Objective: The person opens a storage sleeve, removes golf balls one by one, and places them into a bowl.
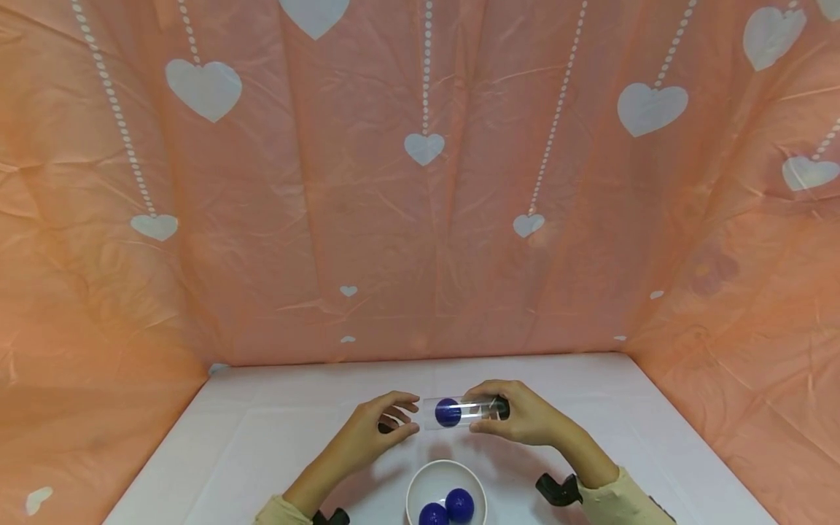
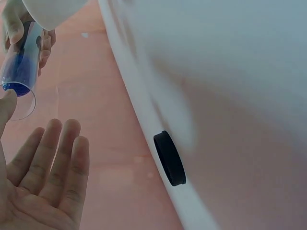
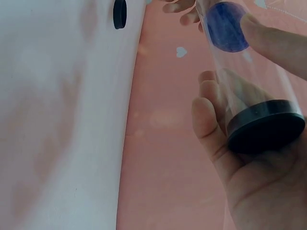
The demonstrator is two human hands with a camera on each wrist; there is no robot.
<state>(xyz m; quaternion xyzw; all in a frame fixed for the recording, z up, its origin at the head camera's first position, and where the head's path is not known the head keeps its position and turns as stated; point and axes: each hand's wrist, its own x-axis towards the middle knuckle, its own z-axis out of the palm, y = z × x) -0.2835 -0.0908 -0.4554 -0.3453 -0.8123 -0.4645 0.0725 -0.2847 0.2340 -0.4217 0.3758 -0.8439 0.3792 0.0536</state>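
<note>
My right hand grips a clear tube held sideways above the white table. A black cap closes the tube's end in the palm; its other end, facing left, is uncapped. Inside the tube, near that uncapped end, is a blue ball. My left hand is just beside the uncapped end, fingers extended and holding nothing. A loose black cap lies on the table, partly hidden behind the left hand in the head view.
Nearer my body, a white bowl holds two more blue balls, cut off by the head view's lower edge. Orange sheeting with white hearts encloses the table at the back and sides.
</note>
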